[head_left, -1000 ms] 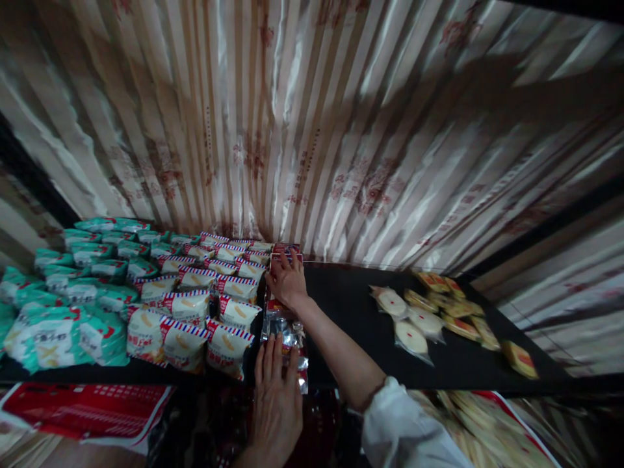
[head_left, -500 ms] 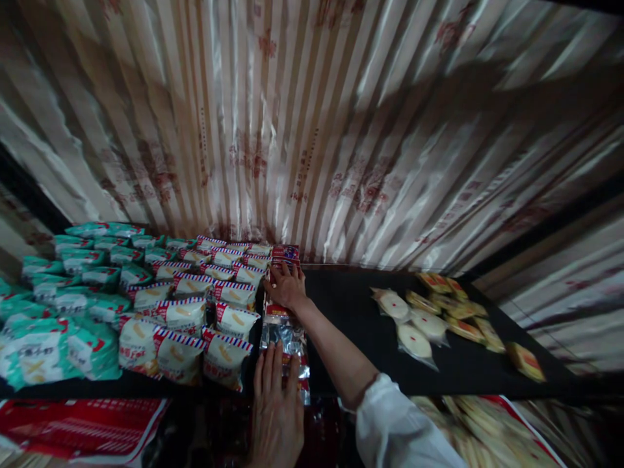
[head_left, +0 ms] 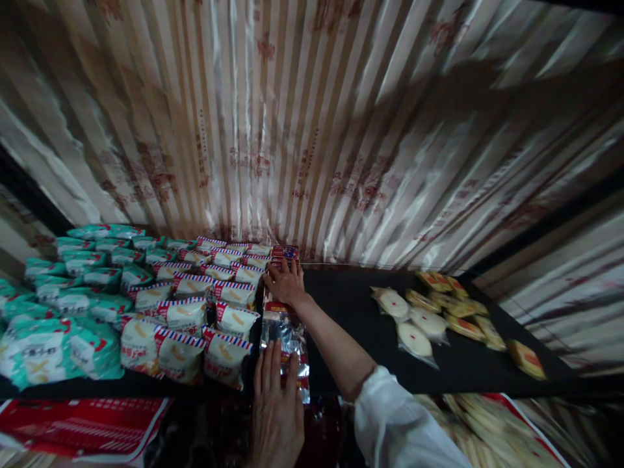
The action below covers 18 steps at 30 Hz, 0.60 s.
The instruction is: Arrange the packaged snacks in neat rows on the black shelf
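A row of red and silver foil snack packets (head_left: 283, 333) runs from the back to the front edge of a black shelf (head_left: 336, 305). My right hand (head_left: 286, 285) lies flat on the farther packets, palm down with its fingers spread. Close to the shelf's front edge, my left hand (head_left: 277, 400) rests its outstretched fingers on the nearest silver packet. Neither hand is wrapped round anything. Directly left of the row stand white snack bags (head_left: 227, 354) with red and blue striped tops.
Teal snack bags (head_left: 46, 351) crowd the shelf's left end. To the right lie round white pastries in clear wrappers (head_left: 414, 341) and yellow packets (head_left: 463, 325). Striped plastic sheeting (head_left: 292, 130) hangs behind. Below are a red basket (head_left: 88, 426) and more packaged food (head_left: 487, 426).
My right hand has shifted very slightly back and left along the foil packets. My left hand stays nearly where it was.
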Motion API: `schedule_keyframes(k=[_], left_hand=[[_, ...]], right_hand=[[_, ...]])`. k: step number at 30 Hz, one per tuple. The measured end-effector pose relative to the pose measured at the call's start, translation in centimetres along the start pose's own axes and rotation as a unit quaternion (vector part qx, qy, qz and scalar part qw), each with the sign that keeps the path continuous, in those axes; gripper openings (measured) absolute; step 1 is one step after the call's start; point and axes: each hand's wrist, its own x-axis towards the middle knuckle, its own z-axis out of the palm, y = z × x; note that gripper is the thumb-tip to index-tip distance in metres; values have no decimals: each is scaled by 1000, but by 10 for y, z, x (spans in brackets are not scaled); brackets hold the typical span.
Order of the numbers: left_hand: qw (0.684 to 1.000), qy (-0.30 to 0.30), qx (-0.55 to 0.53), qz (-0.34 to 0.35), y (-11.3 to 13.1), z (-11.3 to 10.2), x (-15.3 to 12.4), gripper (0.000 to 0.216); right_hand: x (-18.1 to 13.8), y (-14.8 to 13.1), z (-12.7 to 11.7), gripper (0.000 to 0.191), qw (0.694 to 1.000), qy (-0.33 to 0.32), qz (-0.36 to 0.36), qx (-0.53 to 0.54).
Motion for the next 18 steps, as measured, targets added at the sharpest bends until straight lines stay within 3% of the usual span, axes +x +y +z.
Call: schedule_keyframes(k=[11,14,18], left_hand=[[1000,-17,-19,-7,0,-3,1,52],[998,-28,-47,4,2,-15,1,51],[985,-43,-151,69,6,-31,-23,38]], right_hand=[[-12,1,-14,37,993,113,-29,24],[-42,5,-21,38,976,178,-52,118],[-121,20,-13,38,918,265,-23,293]])
